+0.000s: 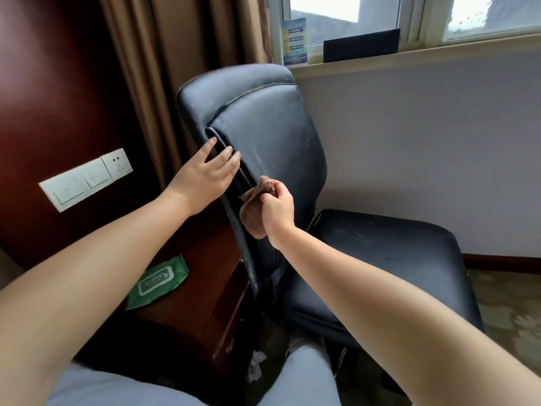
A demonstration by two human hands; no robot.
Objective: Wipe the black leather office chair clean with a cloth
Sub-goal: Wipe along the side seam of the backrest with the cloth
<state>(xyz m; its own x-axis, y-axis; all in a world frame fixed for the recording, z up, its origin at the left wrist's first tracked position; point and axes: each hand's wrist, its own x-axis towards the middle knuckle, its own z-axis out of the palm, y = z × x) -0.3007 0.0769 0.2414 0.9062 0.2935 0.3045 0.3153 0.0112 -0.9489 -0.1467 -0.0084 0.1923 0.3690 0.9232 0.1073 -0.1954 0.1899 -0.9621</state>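
Beside the dark wooden table (202,291), under the window sill (409,58), stood the black leather office chair (272,148), its backrest turned edge-on to the person and its seat (389,259) toward the wall. The left hand (205,175) lay with straight fingers against the backrest's side edge, fingertips touching the piping. The right hand (278,208) pinched a bunched brown cloth (256,212) and held it against the same edge, just below the left hand. A green wet-wipe pack (158,284) lay on the table. White wall switches (85,180) sat to the left.
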